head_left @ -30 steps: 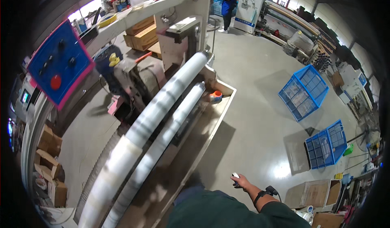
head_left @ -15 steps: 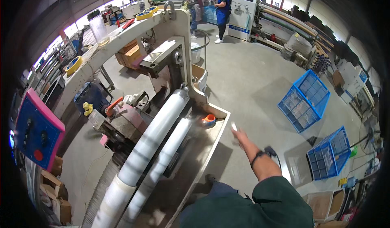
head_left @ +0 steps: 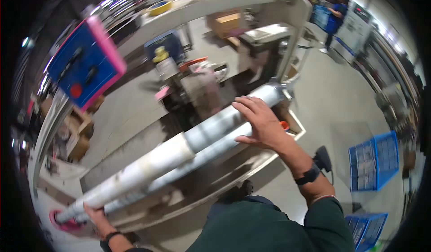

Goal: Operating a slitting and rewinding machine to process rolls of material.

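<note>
A long pale roller (head_left: 215, 128) runs slantwise across the machine, with a thicker white sleeve (head_left: 148, 162) around its left part. Below it lies a thinner pale roller (head_left: 211, 154). My right hand (head_left: 265, 124) is open over the right half of the long roller, fingers spread across its top and thumb apart beside the thinner roller. Whether the palm presses on it I cannot tell. Near the left end of the rollers, my left hand (head_left: 96, 218) is at their edge, blurred, with fingers apart and nothing visible in it. A pink ring-shaped part (head_left: 67, 223) surrounds the rollers' left end.
A blue control panel (head_left: 83, 65) with pink edging hangs at the upper left. The machine's white frame (head_left: 211, 4) arches behind, carrying a yellow tape roll (head_left: 160, 8). Blue crates (head_left: 375, 162) stand on the floor at right. A person in blue (head_left: 334, 18) stands far back.
The view has swung, shifting the machine toward the right. My right hand has moved from beside the machine to over the long roller. My left hand has come into view at the left end.
</note>
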Tool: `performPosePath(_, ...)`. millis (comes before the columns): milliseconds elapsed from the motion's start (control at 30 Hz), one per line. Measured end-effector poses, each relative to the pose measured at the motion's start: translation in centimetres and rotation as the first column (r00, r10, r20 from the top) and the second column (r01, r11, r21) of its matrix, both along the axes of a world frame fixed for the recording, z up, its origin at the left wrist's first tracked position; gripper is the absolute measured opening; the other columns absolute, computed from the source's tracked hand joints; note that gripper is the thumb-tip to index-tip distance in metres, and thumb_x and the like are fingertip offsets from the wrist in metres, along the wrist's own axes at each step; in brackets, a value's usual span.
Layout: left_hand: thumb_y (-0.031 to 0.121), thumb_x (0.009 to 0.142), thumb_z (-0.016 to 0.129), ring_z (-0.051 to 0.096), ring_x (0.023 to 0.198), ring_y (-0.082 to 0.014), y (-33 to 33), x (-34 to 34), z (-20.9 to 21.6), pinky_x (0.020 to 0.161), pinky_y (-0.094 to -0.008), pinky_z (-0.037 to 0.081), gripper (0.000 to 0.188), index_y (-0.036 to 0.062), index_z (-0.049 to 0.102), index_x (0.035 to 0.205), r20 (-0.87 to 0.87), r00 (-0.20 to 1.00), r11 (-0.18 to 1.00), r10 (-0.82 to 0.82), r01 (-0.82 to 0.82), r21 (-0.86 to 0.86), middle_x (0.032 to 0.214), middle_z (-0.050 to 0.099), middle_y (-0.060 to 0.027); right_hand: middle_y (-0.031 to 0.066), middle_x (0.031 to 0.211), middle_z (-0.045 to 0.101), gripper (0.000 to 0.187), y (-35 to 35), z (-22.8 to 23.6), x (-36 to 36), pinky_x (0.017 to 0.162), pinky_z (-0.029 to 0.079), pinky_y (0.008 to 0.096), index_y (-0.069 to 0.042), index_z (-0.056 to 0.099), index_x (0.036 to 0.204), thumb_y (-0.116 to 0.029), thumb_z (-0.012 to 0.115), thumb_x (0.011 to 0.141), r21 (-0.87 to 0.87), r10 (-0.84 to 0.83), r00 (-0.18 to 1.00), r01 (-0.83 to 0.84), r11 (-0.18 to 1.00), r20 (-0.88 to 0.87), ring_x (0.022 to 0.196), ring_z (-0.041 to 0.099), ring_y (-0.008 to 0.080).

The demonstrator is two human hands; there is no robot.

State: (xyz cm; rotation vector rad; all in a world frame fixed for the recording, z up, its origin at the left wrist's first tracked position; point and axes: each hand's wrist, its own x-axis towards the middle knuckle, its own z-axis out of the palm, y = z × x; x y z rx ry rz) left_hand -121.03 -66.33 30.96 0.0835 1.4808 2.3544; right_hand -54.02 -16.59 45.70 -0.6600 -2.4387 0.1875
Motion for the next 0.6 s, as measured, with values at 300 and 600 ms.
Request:
performPosePath(300,0.066,0.082,0.05,0.048,0.118,-0.0327,0.9,3.4,4.7,0.1,-0.0478,0.039,0.079,0.0088,0.04,0.135,0.139,0.903,0.911,0.407,-0.391,-0.13,0.133,0.047,-0.0129,0.0128,0.127,0.046,0.08,-0.6,-2.1,-6.0,0.102,0.036,0.0426,-0.007,0.044,0.125,-0.019,0.081,0.055,-0.091,0.182,0.95,-0.164,0.982,0.253,0.121,0.041,0.0326)
performPosePath(600,0.062,0.086,0.046,0.052,0.112,-0.032,3.7,5.7,4.2,0.097,-0.0475,0.042,0.07,0.0084,0.044,0.132,0.056,0.924,0.92,0.379,-0.369,-0.135,0.127,0.052,-0.0125,0.0113,0.129,0.046,0.081,1.5,-3.4,-5.7,0.104,0.031,0.0439,-0.007,0.043,0.127,-0.021,0.081,0.057,-0.045,0.174,0.953,-0.168,0.985,0.247,0.122,0.041,0.0297)
